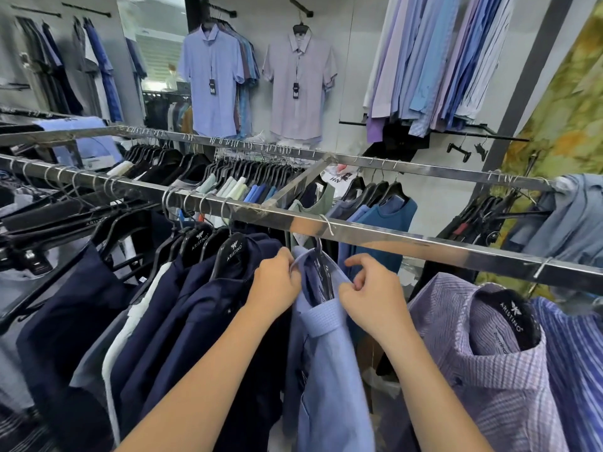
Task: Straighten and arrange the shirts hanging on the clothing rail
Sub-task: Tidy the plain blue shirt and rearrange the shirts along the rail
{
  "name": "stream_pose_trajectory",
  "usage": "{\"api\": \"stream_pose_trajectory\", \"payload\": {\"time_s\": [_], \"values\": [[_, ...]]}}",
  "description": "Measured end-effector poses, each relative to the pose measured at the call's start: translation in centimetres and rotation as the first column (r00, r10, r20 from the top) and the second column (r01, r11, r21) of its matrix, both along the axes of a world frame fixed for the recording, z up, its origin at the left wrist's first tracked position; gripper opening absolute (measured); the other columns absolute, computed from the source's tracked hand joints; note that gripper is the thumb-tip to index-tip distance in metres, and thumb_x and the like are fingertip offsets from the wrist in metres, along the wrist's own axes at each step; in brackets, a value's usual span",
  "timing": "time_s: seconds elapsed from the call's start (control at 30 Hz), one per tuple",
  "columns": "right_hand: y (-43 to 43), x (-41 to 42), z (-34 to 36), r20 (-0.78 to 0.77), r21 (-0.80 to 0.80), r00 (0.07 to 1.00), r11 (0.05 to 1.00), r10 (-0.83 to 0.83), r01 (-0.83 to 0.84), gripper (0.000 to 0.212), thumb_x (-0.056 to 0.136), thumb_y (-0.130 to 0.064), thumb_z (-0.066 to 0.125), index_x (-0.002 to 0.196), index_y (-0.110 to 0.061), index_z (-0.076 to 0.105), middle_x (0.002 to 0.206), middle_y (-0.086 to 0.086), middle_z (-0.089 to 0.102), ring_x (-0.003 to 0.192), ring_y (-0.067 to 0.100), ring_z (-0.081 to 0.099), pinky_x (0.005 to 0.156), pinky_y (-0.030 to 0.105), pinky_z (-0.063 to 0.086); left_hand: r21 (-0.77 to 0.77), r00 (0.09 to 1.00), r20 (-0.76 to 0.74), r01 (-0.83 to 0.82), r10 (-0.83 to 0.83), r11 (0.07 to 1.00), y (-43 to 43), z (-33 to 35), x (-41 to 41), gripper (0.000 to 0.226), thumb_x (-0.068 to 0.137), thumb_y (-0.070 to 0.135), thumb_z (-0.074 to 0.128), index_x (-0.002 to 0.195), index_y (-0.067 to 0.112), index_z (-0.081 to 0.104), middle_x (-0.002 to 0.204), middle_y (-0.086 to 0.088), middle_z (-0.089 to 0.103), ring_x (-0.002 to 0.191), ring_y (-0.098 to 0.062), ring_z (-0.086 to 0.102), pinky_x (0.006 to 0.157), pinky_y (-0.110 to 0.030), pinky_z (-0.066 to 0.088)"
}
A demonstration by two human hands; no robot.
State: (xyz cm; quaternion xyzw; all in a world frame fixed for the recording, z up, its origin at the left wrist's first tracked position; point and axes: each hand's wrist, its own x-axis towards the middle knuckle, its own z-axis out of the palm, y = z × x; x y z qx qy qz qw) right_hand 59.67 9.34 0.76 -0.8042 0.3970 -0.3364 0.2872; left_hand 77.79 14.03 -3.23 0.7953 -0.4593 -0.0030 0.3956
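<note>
Pinching light-blue shirt collar btwn left hand & right hand, under rail.

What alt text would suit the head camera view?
A left hand and a right hand grip the collar of a light blue shirt hanging on a steel rail. Navy shirts hang to its left, a lilac checked shirt to its right.

Hem of light blue shirt is cut off by lower edge; its hanger lies mostly hidden inside collar.
</note>
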Motion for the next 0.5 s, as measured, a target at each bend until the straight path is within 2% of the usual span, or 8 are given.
{"api": "stream_pose_trajectory", "payload": {"time_s": [0.07,0.17,0.23,0.3,0.4,0.47,0.5], "values": [[0.4,-0.4,-0.1,0.062,-0.049,0.998,0.999,-0.017,0.020,0.028,0.085,-0.010,0.058,0.104,-0.029,0.061,0.061,-0.004,0.054,0.062,0.006,0.054,0.061,0.019,0.038,0.028,0.999,-0.041,0.032,-0.031,0.999,0.1,-0.4,0.1,0.013,0.097,0.025,0.050,0.096,0.014,0.043,0.086,-0.017,0.066,0.081,-0.041,0.060,0.073,-0.045,0.051],[1.6,-0.7,-0.4,0.110,-0.134,0.988,0.986,0.109,-0.094,0.021,0.090,-0.019,0.064,0.097,-0.037,0.057,0.071,-0.005,0.056,0.066,0.009,0.055,0.064,0.023,0.044,0.045,0.979,-0.171,0.124,-0.114,0.991,0.7,-0.8,0.0,0.019,0.091,0.021,0.055,0.102,0.020,0.040,0.084,-0.009,0.066,0.082,-0.034,0.063,0.069,-0.038,0.048],[2.4,-1.3,-1.0,0.044,-0.221,0.981,0.960,0.189,-0.175,0.018,0.088,-0.033,0.071,0.099,-0.038,0.059,0.088,-0.013,0.050,0.070,0.009,0.055,0.067,0.020,0.047,0.048,0.969,-0.205,0.152,-0.139,0.987,1.2,-1.1,0.0,0.028,0.086,0.018,0.060,0.106,0.022,0.041,0.077,-0.001,0.064,0.075,-0.025,0.062,0.064,-0.032,0.042],[2.9,-1.9,-1.7,-0.049,-0.247,0.978,0.946,0.205,-0.210,0.025,0.083,-0.044,0.076,0.102,-0.038,0.062,0.101,-0.017,0.040,0.075,0.008,0.055,0.070,0.018,0.048,0.045,0.960,-0.224,0.184,-0.170,0.982,1.9,-1.5,0.0,0.030,0.084,0.015,0.062,0.108,0.022,0.044,0.067,0.005,0.060,0.064,-0.015,0.058,0.062,-0.030,0.041],[3.1,-2.3,-2.4,-0.083,-0.263,0.987,0.952,0.140,-0.157,0.017,0.087,-0.035,0.072,0.100,-0.038,0.062,0.104,-0.013,0.034,0.071,0.011,0.055,0.070,0.032,0.053,0.053,0.935,-0.268,0.255,-0.232,0.966,2.9,-2.7,0.1,0.024,0.090,0.020,0.056,0.110,0.027,0.045,0.071,-0.001,0.068,0.068,-0.019,0.064,0.070,-0.041,0.054],[3.0,-2.4,-2.6,-0.095,-0.297,0.993,0.950,0.072,-0.097,0.013,0.091,-0.028,0.069,0.098,-0.038,0.064,0.103,-0.011,0.032,0.073,0.013,0.054,0.065,0.031,0.050,0.062,0.947,-0.210,0.262,-0.244,0.963,3.5,-3.2,-0.1,0.035,0.093,0.024,0.053,0.123,0.033,0.040,0.072,-0.001,0.068,0.069,-0.025,0.065,0.072,-0.049,0.055],[3.0,-2.5,-2.8,-0.097,-0.318,0.994,0.945,0.041,-0.071,0.015,0.091,-0.025,0.068,0.098,-0.038,0.065,0.102,-0.012,0.031,0.076,0.012,0.052,0.064,0.028,0.046,0.078,0.963,-0.128,0.249,-0.238,0.965,3.7,-3.3,-0.3,0.047,0.094,0.025,0.051,0.136,0.038,0.033,0.070,-0.001,0.066,0.066,-0.026,0.063,0.069,-0.048,0.055]]}}
